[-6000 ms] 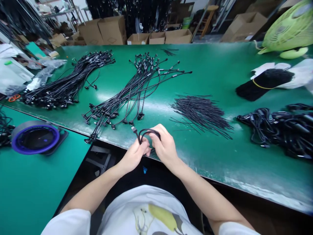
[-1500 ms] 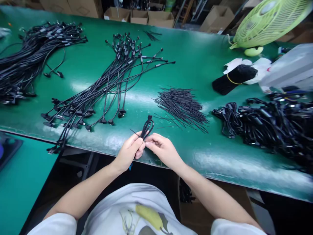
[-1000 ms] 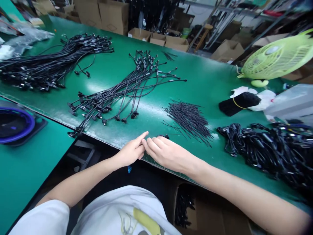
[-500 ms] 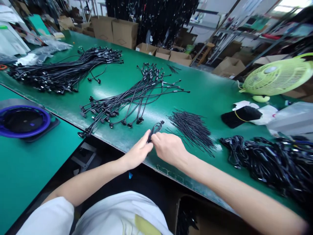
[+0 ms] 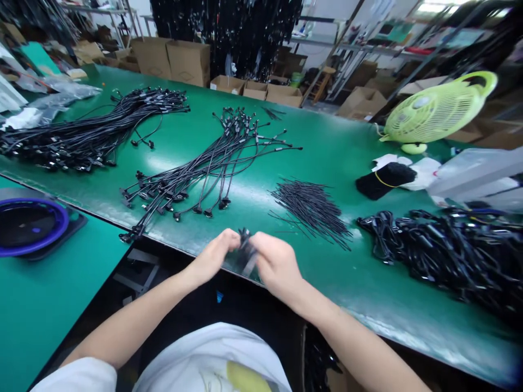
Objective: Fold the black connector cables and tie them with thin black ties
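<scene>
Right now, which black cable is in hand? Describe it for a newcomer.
At the front edge of the green-topped workbench, find the person's bare left hand and right hand. Between them is a folded black cable bunch; unlike the long black cables fanned out on the bench, it alone is held.

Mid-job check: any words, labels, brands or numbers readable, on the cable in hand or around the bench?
Nothing is readable.
The cable between the left hand and right hand shows no legible marks.
Printing on the cardboard boxes is too small to read.
The round badge on the green fan is too blurred.
</scene>
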A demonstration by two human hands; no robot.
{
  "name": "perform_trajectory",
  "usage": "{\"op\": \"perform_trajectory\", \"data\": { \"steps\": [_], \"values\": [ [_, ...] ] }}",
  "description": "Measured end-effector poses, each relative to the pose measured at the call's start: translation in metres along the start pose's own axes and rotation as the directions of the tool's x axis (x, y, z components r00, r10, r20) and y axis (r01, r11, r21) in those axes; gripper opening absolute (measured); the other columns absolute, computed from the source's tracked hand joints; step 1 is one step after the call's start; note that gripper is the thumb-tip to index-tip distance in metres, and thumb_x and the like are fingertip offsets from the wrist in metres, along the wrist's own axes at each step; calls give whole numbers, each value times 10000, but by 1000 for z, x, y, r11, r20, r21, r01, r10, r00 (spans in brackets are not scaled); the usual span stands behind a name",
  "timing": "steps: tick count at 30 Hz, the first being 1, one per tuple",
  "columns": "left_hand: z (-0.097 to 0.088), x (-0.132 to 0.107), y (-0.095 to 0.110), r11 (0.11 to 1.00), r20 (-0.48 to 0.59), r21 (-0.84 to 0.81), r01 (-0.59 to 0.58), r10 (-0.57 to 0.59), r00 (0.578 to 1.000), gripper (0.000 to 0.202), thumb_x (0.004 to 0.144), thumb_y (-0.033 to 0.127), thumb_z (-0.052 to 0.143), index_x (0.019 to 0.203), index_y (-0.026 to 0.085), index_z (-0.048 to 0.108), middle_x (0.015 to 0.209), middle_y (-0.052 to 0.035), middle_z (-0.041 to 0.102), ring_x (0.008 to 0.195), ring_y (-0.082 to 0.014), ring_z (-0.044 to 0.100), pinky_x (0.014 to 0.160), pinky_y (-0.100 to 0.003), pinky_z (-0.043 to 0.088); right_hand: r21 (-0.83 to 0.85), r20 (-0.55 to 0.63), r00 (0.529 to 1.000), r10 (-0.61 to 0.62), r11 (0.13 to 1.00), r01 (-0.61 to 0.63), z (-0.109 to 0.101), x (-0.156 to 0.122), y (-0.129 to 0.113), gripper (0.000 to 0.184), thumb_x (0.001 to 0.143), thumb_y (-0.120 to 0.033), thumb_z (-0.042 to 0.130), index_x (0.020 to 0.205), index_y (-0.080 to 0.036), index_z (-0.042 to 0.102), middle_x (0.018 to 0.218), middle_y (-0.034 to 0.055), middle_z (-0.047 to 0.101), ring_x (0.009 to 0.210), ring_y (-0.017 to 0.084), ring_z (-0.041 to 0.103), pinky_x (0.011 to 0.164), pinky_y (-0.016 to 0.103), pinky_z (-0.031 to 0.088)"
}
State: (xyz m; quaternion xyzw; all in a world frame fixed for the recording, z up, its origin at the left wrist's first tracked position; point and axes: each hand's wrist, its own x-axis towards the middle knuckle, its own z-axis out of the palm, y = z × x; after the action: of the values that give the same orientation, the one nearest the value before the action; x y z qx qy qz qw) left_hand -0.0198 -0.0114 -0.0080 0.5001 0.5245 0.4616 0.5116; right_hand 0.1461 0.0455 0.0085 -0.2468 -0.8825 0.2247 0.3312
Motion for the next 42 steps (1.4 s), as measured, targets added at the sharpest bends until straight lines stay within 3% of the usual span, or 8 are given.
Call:
{"op": "perform_trajectory", "data": {
  "steps": [3, 9, 14, 19, 24, 26, 33, 42],
  "values": [
    [-6, 7, 5, 968, -84, -244, 60, -83, 993, 764, 938, 664, 155, 925, 157, 727, 875, -73, 601, 795, -177, 498, 764, -306, 432, -114, 132, 972, -196, 971, 211, 14, -10, -5, 305, 973, -207, 383, 702, -180, 520, 647, 4, 546, 588, 123, 459, 585, 255, 324],
    [2, -23, 19, 987, -16, 8, -159, 159, 987, 520, 937, 502, 474, 663, 155, 748, 837, -51, 521, 744, -139, 513, 731, -273, 444, -229, 68, 997, -48, 971, 62, 12, -9, 19, 280, 977, -192, 398, 743, -176, 551, 666, 2, 572, 624, 114, 502, 618, 230, 327],
    [26, -20, -13, 991, -260, -131, -42, 6, 966, 391, 829, 452, 671, 1125, 197, 662, 1029, -62, 588, 870, -163, 564, 824, -301, 480, -353, -50, 981, -187, 922, 158, 3, -3, 18, 299, 978, -199, 416, 708, -174, 543, 612, 1, 519, 586, 117, 437, 603, 248, 298],
    [32, -10, -22, 989, -83, -73, -125, 119, 989, 386, 953, 391, 498, 1283, 214, 589, 1408, -91, 519, 1356, -229, 404, 1163, -369, 271, 140, 19, 992, 128, 982, -130, 4, -6, 10, 293, 958, -272, 415, 702, -176, 519, 660, 8, 515, 615, 109, 442, 599, 240, 308],
    [35, -8, -25, 971, -65, -215, -106, 94, 993, 362, 930, 346, 563, 1259, 197, 581, 1303, -95, 621, 1225, -222, 551, 1101, -377, 368, 697, 632, 706, 319, 164, -698, 6, -15, 19, 430, 821, -579, 553, 659, -204, 417, 486, -112, 189, 409, 50, 113, 404, 212, 140],
    [34, -6, -22, 953, -30, -295, -66, 59, 998, 305, 878, 325, 646, 1147, 185, 609, 1164, -82, 682, 1111, -204, 613, 1033, -356, 430, 645, 723, 637, 266, 70, -761, 3, -19, 25, 491, 774, -640, 587, 631, -203, 414, 468, -129, 150, 402, 38, 70, 390, 207, 91],
    [39, 8, -7, 916, -145, -400, 8, -72, 987, 234, 876, 367, 633, 927, 210, 467, 614, 107, 461, 418, -26, 383, 523, -189, 452, 583, 142, 848, 511, 649, -489, -24, -18, 36, 341, 895, -481, 533, 1038, -180, 603, 873, 25, 620, 694, 109, 561, 611, 228, 456],
    [56, 10, -14, 960, 139, -229, 163, -134, 981, 326, 972, 490, 405, 897, 184, 489, 626, 70, 414, 460, -42, 324, 449, -175, 291, 73, -258, 958, 123, 992, -108, -21, -13, 32, 225, 970, -230, 462, 1151, -193, 590, 1102, 73, 685, 1003, 167, 652, 885, 297, 529]
  ]
}}
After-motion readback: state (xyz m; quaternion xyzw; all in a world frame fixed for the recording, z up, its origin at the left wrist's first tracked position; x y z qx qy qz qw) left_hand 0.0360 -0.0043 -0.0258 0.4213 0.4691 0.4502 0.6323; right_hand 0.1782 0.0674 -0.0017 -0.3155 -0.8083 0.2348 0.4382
